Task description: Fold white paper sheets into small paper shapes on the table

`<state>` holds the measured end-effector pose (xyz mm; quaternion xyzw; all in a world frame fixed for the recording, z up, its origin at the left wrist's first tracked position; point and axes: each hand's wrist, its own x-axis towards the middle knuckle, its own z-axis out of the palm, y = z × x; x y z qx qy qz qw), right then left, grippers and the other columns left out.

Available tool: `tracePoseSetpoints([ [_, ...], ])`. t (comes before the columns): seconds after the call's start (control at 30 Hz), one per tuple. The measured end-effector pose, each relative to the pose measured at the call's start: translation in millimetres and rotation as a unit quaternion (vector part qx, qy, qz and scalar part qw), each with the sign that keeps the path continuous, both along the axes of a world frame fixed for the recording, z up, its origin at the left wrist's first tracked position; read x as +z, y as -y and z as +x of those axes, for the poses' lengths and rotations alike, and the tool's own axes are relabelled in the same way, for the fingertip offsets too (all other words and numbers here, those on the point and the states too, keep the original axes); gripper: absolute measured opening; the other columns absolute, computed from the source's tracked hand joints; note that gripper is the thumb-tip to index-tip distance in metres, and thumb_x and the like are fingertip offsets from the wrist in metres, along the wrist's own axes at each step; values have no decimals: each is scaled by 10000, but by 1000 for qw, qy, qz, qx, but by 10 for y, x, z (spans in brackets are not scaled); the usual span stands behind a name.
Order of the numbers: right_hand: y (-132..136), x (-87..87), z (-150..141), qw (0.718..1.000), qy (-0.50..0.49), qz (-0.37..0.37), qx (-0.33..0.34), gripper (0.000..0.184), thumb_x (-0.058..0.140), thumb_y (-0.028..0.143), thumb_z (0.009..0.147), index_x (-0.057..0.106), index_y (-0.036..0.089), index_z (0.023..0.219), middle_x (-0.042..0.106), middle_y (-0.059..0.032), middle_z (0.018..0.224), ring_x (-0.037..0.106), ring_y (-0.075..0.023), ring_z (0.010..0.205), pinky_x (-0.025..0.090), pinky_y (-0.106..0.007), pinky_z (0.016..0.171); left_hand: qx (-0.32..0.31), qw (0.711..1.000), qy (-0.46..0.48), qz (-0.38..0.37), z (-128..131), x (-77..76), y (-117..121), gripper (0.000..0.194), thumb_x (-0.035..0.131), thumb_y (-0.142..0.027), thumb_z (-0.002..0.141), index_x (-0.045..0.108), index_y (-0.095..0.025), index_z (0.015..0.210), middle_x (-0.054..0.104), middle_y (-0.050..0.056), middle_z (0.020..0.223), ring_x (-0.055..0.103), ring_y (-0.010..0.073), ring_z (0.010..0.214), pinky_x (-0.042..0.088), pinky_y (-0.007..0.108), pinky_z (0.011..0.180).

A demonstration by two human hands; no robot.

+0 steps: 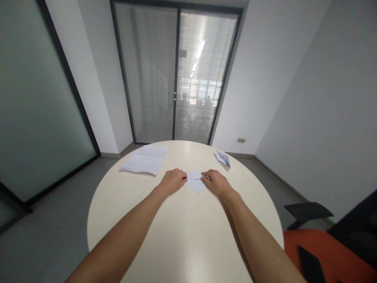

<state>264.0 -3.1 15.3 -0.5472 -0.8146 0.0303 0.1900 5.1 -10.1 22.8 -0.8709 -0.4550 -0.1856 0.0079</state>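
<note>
folded white paper (pixel 195 186) flat on round table (pixel 188 236), near table centre, between the hands. left hand (pixel 174 180) at its 9 o'clock edge, fingers curled in together at the paper; grip closure cannot be told. right hand (pixel 215 181) at its 3 o'clock edge, thumb and fingertips close together on the paper, firmness unclear. large creased sheet (pixel 145 159) towards 10 o'clock; small folded piece (pixel 223 158) towards 2 o'clock.
</note>
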Motion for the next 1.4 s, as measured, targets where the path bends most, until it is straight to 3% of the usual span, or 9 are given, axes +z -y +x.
tracePoseSetpoints([
  [0.2,-54,-51,11,999,-38,-7,-27,389,521,405,958,723,179,1201,743,-116,1042,670,-243,943,496,-332,839,0,1000,4,-7,4,-7,-3,196,552,-267,948,741,-227,975,739,67,979,648,240,983,509,340,853],
  [0.5,-94,-72,-23,989,-137,11,-46,366,593,294,881,683,205,1225,723,-81,1038,660,-191,808,514,-316,782,-11,1000,2,0,19,-16,16,200,547,-293,961,737,-237,994,723,55,998,644,225,993,506,316,839],
  [0.73,-87,-8,-101,972,-236,24,-6,365,593,293,884,665,214,1232,723,-75,1071,662,-192,808,534,-341,807,0,999,36,19,92,-16,30,184,563,-283,969,703,-235,1078,710,55,1062,611,230,1052,502,341,903],
  [0.87,-35,42,-164,967,-252,8,39,368,595,304,887,661,216,1239,730,-69,1049,666,-191,826,543,-339,815,-3,996,86,35,92,-26,18,397,646,-296,919,604,-215,1306,658,80,1288,565,252,1191,462,381,1028],
  [1.0,-10,53,-208,962,-262,2,78,367,603,318,895,663,227,1245,731,-62,1059,663,-180,831,541,-337,837,-28,993,116,-9,96,-85,-17,550,683,-310,891,529,-197,1406,697,81,1238,610,252,1155,445,399,1055],
  [1.23,-44,5,-239,953,-288,-15,95,386,622,332,890,650,232,1262,718,-63,1076,644,-168,788,541,-349,813,-48,980,174,-80,115,-173,-84,382,685,-217,845,673,-191,1226,740,66,1142,680,218,1008,493,314,943],
  [1.4,-59,-54,-213,950,-306,-4,55,549,672,376,872,539,242,1388,645,-109,1283,643,-212,1001,536,-387,880,-18,971,226,-70,90,-164,-123,185,637,-217,861,722,-206,1024,751,33,990,669,195,881,490,281,822],
])
